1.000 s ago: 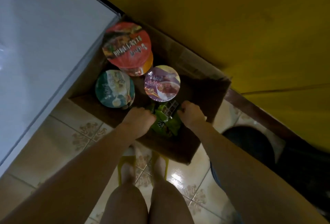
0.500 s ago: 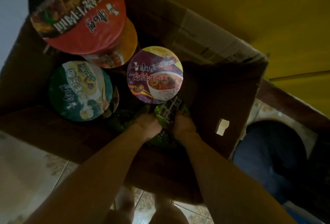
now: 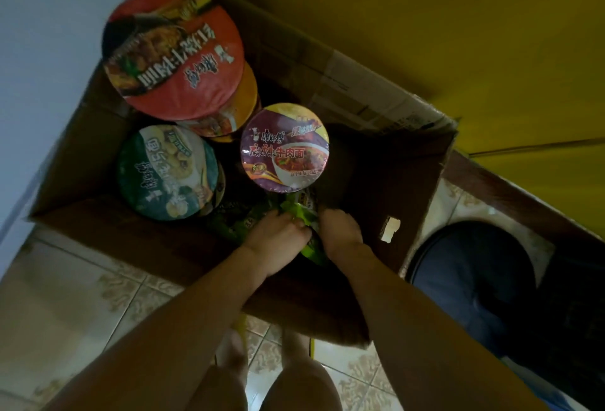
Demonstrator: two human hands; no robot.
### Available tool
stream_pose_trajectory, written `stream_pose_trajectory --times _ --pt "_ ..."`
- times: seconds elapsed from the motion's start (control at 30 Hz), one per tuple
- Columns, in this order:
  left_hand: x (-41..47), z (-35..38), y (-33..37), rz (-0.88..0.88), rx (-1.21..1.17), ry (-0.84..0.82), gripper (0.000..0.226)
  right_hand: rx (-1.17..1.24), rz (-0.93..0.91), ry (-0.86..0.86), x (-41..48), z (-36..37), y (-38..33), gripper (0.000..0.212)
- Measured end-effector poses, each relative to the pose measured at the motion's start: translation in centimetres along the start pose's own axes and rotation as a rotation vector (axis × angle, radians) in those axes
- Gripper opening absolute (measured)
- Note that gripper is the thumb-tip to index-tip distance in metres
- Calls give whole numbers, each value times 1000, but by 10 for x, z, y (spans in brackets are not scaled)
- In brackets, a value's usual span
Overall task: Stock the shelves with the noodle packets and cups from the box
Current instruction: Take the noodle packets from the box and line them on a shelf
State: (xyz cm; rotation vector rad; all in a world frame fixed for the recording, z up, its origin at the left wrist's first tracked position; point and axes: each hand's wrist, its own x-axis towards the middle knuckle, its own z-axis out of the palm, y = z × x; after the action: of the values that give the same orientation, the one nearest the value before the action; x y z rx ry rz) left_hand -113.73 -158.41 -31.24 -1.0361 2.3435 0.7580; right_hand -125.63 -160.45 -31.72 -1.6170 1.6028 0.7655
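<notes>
An open cardboard box [image 3: 406, 181] sits on the tiled floor. Inside stand a large red-lidded noodle cup [image 3: 173, 50], a green-lidded cup [image 3: 167, 171] and a purple-lidded cup [image 3: 284, 147]. An orange cup shows under the red one. A green noodle packet [image 3: 306, 217] lies at the box's near side. My left hand [image 3: 278, 233] and my right hand [image 3: 339, 230] both grip this packet from either side, fingers curled round its edges. More green packets lie dimly beneath.
A white cabinet side [image 3: 42, 66] borders the box on the left. A yellow wall [image 3: 425, 17] rises behind. A dark round bin [image 3: 471, 283] stands at the right. My legs and feet [image 3: 262, 361] are on the patterned tiles below the box.
The camera has pulled back slightly from the box since half a second ago. Both hands remain on the green packet, now a little higher in the box.
</notes>
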Motion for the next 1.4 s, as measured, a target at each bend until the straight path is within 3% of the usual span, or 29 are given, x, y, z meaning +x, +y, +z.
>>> stream_pose_trajectory --times 0.1,0.2,0.27,0.4,0.5,0.93,1.17,1.4 --pt "-27 -23 7 -38 -70 66 33 6 -73 2 -25 -17 -1 38" --pt "-59 -44 13 -9 -108 292 21 -31 -135 47 -51 -35 -3 42" --pt "-81 -54 18 -49 -131 346 28 -52 -158 67 -73 -49 -7 42" --pt "-135 -90 40 -99 -154 455 15 -70 -190 131 -122 -82 -15 38" --pt "-177 -116 55 -189 -226 571 32 -29 -211 173 -162 -111 -23 35" --pt "-353 -260 111 -492 -277 846 28 48 -501 380 -331 -266 -95 25" --pt "-444 -281 136 -670 -397 1116 17 20 -709 437 -418 -322 -162 28" --pt "-538 -266 150 -915 -563 1303 16 7 -988 455 -487 -321 -241 22"
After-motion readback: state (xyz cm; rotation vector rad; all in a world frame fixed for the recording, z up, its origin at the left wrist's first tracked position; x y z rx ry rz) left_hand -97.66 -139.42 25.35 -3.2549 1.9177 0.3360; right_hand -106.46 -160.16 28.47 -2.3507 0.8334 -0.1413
